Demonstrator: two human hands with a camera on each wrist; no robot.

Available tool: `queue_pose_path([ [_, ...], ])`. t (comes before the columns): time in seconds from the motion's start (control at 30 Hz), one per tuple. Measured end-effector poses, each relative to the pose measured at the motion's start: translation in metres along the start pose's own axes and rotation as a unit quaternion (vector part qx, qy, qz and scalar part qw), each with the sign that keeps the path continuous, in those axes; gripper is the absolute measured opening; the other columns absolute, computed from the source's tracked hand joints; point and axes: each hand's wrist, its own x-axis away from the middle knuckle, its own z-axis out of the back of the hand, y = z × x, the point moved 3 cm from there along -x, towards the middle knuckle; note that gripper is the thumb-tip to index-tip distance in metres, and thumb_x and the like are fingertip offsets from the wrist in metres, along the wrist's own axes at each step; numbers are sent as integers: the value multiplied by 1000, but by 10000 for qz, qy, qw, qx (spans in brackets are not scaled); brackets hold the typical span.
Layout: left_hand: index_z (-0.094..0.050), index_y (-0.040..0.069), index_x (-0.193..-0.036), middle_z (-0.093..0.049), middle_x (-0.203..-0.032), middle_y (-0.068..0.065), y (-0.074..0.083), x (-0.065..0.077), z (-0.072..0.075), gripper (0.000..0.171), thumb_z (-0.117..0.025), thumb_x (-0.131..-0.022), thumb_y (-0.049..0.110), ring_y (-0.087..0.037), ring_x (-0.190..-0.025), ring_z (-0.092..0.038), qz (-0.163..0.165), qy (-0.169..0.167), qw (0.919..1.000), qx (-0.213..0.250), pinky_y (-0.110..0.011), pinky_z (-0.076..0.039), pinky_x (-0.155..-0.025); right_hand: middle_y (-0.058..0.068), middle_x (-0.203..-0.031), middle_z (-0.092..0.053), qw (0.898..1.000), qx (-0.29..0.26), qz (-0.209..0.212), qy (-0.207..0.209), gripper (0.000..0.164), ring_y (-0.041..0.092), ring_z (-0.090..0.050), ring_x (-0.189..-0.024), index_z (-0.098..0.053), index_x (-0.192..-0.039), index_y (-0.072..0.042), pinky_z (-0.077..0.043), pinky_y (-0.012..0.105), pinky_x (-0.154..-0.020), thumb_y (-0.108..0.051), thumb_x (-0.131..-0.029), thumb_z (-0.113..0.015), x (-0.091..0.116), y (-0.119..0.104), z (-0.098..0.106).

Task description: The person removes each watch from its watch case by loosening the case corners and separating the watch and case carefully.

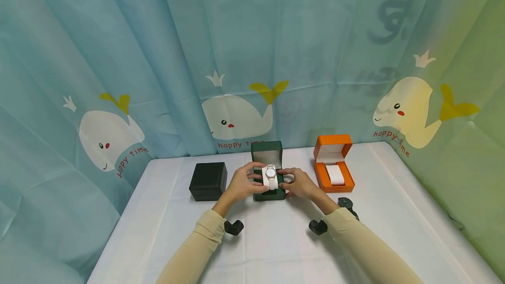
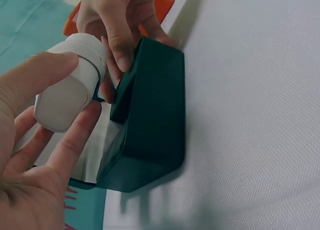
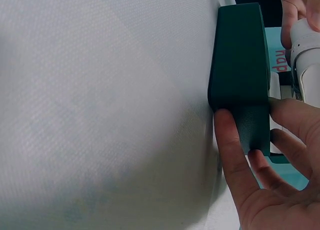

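A wristwatch (image 1: 270, 172) with a white strap and pale dial is wrapped round a white cushion (image 2: 62, 105). My left hand (image 1: 241, 183) pinches this cushion between thumb and fingers, above an opened dark green watch box (image 1: 269, 196). In the left wrist view the cushion is tilted and apart from the box floor. The box's lid (image 1: 267, 147) stands upright with a pale lining. On the right side of the box, my right hand (image 1: 300, 184) grips its wall; the right wrist view has the fingers (image 3: 231, 140) against the green outside and the thumb at the rim.
To the left stands a closed black box (image 1: 208, 182). An opened orange box (image 1: 333, 140) with a white cushion (image 1: 335, 175) is at the right. A dark watch (image 1: 345, 203) lies near my right forearm. Behind the white table (image 1: 272, 249) hangs a whale-print curtain (image 1: 236, 34).
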Motion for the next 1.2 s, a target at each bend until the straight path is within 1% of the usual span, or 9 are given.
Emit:
queue_pose_path([
  [0.13, -62, 9, -134, -59, -123, -28, 0, 1, 0, 65, -89, -76, -1, -33, -90, -74, 58, -11, 10000, 11, -36, -62, -75, 26, -133, -60, 10000, 8, 8, -13, 48, 23, -69, -56, -63, -138, -3, -55, 31, -58, -4, -92, -75, 0, 0, 0],
  [0.23, -62, 9, -134, -58, -123, -27, 0, 1, 1, 64, -88, -76, -1, -33, -89, -74, 61, -6, 10000, 12, -36, -62, -76, 26, -134, -59, 10000, -3, 22, -17, 48, 23, -69, -56, -63, -138, -3, -55, 31, -58, -4, -92, -75, 0, 0, 0],
  [0.4, -62, 10, -134, -56, -126, -27, 0, 0, 1, 64, -88, -77, 0, -31, -90, -74, 41, -16, 10000, -14, -36, -62, -76, 26, -135, -59, 10000, -25, 27, -18, 48, 23, -69, -56, -63, -138, -3, -55, 31, -58, -4, -92, -75, 0, -1, 1],
  [0.53, -61, 9, -135, -57, -127, -28, 0, 0, 1, 64, -87, -78, -1, -35, -93, -74, 12, -49, 10000, 12, -36, -61, -77, 26, -135, -59, 10000, 7, 37, -18, 48, 24, -68, -56, -63, -138, -2, -54, 31, -58, -4, -92, -75, 0, -1, 1],
  [0.7, -61, 8, -136, -57, -136, -19, 1, 0, 2, 63, -87, -79, -2, -39, -102, -70, -52, -47, 10000, 17, -36, -61, -79, 26, -136, -58, 10000, 79, 31, -18, 48, 23, -68, -56, -63, -138, -2, -54, 31, -58, -4, -92, -75, 0, -2, 0],
  [0.8, -61, 8, -135, -56, -138, -17, 2, 0, 2, 63, -87, -79, -2, -40, -104, -69, -56, -49, 10000, 20, -36, -61, -79, 26, -137, -58, 9999, 119, 18, -5, 47, 22, -67, -55, -63, -138, -2, -54, 31, -58, -4, -92, -75, 0, -2, 0],
  [1.03, -62, 8, -135, -55, -140, -16, 3, 0, 4, 63, -86, -78, -4, -41, -106, -68, -103, -28, 9999, 15, -36, -61, -79, 26, -137, -57, 9999, 147, -6, 22, 47, 22, -67, -54, -64, -137, -3, -55, 31, -58, -4, -92, -75, -1, -2, 0],
  [1.2, -62, 9, -135, -55, -140, -15, 3, 0, 5, 63, -86, -77, -4, -39, -107, -68, -126, -1, 9999, -50, -35, -61, -79, 26, -137, -57, 10000, 67, -41, 7, 48, 22, -68, -55, -64, -138, -4, -56, 31, -60, -5, -92, -76, 0, -2, 0],
])
